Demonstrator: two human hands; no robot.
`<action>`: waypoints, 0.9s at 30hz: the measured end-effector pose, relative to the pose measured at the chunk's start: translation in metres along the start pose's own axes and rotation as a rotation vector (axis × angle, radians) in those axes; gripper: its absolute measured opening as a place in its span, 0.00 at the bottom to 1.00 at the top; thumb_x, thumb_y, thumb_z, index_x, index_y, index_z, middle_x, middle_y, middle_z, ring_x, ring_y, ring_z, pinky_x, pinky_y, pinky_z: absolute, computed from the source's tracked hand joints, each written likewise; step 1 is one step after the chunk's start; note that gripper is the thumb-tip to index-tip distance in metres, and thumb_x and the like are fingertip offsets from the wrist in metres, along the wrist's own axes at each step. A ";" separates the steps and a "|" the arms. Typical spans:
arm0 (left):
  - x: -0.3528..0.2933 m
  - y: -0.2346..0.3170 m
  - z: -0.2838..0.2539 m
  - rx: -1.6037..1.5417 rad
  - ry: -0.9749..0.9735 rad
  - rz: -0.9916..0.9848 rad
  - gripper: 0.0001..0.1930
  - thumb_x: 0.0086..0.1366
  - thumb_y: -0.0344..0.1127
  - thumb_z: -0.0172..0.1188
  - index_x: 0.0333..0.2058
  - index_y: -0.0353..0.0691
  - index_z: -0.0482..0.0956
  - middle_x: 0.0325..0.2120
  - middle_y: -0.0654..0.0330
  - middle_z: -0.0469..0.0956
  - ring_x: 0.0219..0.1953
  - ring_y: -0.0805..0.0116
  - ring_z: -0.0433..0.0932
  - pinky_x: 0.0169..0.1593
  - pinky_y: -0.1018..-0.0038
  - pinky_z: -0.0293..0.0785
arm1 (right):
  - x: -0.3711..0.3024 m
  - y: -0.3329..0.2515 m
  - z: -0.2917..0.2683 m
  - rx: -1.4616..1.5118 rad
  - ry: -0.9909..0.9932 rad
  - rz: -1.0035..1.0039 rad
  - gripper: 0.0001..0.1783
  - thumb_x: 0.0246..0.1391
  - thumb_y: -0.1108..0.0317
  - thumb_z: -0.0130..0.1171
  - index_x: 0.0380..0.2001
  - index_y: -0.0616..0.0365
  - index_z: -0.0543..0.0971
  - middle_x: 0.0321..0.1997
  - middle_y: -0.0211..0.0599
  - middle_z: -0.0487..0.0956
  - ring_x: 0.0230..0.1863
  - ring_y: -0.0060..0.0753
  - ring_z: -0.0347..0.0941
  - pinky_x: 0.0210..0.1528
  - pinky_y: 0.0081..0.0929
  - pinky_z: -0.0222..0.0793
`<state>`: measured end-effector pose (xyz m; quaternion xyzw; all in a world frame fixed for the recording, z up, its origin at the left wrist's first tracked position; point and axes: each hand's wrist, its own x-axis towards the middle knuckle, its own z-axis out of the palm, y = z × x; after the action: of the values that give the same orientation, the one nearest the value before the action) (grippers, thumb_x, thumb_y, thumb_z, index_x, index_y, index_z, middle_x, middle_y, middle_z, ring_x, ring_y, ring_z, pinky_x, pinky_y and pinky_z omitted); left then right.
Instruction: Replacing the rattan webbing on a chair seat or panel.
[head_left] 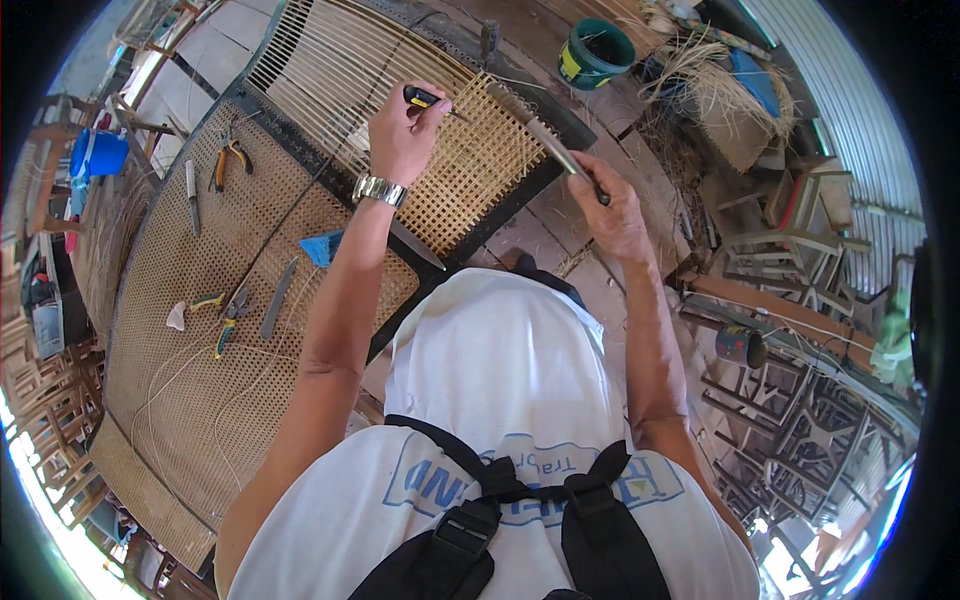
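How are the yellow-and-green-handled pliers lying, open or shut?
Open: the yellow-and-green-handled pliers lie on tan woven cane with their handles spread wide apart.

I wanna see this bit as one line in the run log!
left hand: holds black-handled tool | right hand: holds long metal tool | by the tools: woven cane panel | farther left: orange-handled pliers
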<state>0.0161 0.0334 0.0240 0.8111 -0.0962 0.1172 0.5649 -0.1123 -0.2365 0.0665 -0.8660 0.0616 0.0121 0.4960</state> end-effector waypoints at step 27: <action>-0.022 0.003 0.012 0.014 0.001 0.140 0.12 0.62 0.32 0.73 0.42 0.41 0.80 0.29 0.60 0.86 0.21 0.77 0.78 0.24 0.77 0.71 | -0.031 0.008 0.008 -0.069 -0.052 -0.098 0.19 0.69 0.62 0.59 0.57 0.60 0.78 0.31 0.33 0.78 0.33 0.23 0.70 0.39 0.24 0.70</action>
<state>-0.0044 0.0217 0.0159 0.8063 -0.1515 0.1574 0.5497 -0.1435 -0.2310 0.0584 -0.8839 0.0059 0.0123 0.4674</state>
